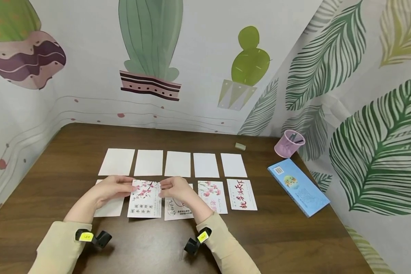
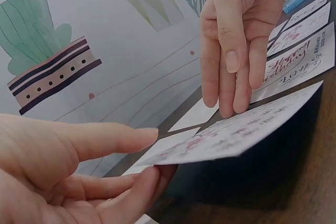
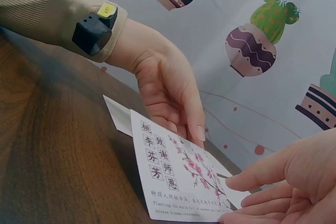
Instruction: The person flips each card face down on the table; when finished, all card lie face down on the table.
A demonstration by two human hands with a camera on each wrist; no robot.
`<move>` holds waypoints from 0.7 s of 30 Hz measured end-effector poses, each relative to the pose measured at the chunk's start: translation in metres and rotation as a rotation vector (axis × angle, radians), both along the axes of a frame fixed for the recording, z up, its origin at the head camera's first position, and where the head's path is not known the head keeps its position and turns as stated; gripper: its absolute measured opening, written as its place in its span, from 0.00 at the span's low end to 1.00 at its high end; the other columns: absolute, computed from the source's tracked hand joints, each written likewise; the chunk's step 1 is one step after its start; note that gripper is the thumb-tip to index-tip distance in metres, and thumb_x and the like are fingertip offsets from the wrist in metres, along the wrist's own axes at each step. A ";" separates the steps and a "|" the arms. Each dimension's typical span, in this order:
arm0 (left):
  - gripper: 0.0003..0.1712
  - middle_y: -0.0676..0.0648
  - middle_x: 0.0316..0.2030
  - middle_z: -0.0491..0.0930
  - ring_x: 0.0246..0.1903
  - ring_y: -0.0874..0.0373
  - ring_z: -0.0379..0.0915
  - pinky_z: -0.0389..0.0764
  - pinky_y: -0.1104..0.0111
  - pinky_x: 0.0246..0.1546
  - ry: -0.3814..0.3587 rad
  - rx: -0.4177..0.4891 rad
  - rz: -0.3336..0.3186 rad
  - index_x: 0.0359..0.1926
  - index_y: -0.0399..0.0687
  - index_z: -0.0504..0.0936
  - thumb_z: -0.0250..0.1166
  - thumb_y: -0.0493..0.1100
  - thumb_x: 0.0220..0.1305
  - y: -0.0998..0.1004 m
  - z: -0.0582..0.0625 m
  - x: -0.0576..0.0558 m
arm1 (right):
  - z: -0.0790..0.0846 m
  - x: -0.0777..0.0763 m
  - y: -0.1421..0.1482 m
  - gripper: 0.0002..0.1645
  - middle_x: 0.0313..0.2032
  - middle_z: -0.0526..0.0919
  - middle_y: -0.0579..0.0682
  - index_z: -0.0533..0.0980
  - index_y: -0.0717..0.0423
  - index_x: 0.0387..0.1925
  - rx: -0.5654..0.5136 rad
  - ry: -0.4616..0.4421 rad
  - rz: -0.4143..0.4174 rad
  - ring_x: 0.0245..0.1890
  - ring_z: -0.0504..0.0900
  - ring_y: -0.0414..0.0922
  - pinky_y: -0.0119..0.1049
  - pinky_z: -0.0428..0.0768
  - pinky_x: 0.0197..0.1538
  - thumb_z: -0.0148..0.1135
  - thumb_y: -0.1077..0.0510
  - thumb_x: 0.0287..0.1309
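Observation:
My left hand (image 1: 110, 190) pinches the left edge of a white greeting card (image 1: 145, 209), thumb above and fingers beneath. The card bears pink blossom branches and dark Chinese characters; in the left wrist view it is tilted, its near edge raised above the table. At its right edge is my right hand (image 1: 178, 188), fingers fairly straight with their tips right at the edge. Partly under the right hand lies a card with red and black writing (image 1: 178, 214). A blank white card (image 1: 109, 207) lies below the left hand.
Behind runs a row of several blank white cards (image 1: 148, 163). To the right lie a pink flower card (image 1: 212, 196) and a red calligraphy card (image 1: 242, 195). Farther right are a blue book (image 1: 303, 192), a pink pen cup (image 1: 289, 146) and a small eraser-like block (image 1: 240, 146).

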State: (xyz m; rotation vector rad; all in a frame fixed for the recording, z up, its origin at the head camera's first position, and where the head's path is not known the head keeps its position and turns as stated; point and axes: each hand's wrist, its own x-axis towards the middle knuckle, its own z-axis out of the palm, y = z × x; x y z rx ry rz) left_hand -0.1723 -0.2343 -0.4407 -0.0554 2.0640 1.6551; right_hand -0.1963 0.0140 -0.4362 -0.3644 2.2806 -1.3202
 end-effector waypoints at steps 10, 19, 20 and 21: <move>0.33 0.46 0.42 0.85 0.42 0.64 0.80 0.80 0.72 0.49 0.013 0.040 -0.092 0.58 0.15 0.67 0.66 0.38 0.61 0.000 -0.003 -0.001 | 0.004 0.002 0.000 0.26 0.50 0.85 0.56 0.78 0.64 0.55 0.014 0.009 0.013 0.51 0.84 0.47 0.34 0.81 0.53 0.68 0.62 0.53; 0.31 0.40 0.45 0.85 0.42 0.60 0.83 0.83 0.67 0.48 0.025 0.152 -0.160 0.58 0.13 0.65 0.64 0.34 0.62 -0.001 -0.006 -0.001 | 0.003 0.001 0.000 0.25 0.49 0.86 0.56 0.79 0.64 0.55 0.018 0.011 0.003 0.50 0.85 0.47 0.33 0.82 0.52 0.68 0.62 0.53; 0.31 0.40 0.45 0.85 0.42 0.60 0.83 0.84 0.67 0.48 0.026 0.156 -0.160 0.58 0.13 0.65 0.64 0.33 0.62 -0.001 -0.005 -0.001 | 0.002 0.001 0.000 0.25 0.49 0.86 0.56 0.79 0.64 0.55 0.017 0.010 0.003 0.50 0.85 0.47 0.33 0.82 0.52 0.68 0.62 0.53; 0.31 0.40 0.45 0.85 0.42 0.60 0.83 0.84 0.67 0.48 0.026 0.158 -0.157 0.58 0.13 0.64 0.64 0.33 0.62 -0.001 -0.004 -0.001 | 0.002 0.001 0.000 0.25 0.49 0.86 0.56 0.79 0.63 0.54 0.014 0.007 0.001 0.50 0.85 0.47 0.33 0.82 0.52 0.69 0.62 0.53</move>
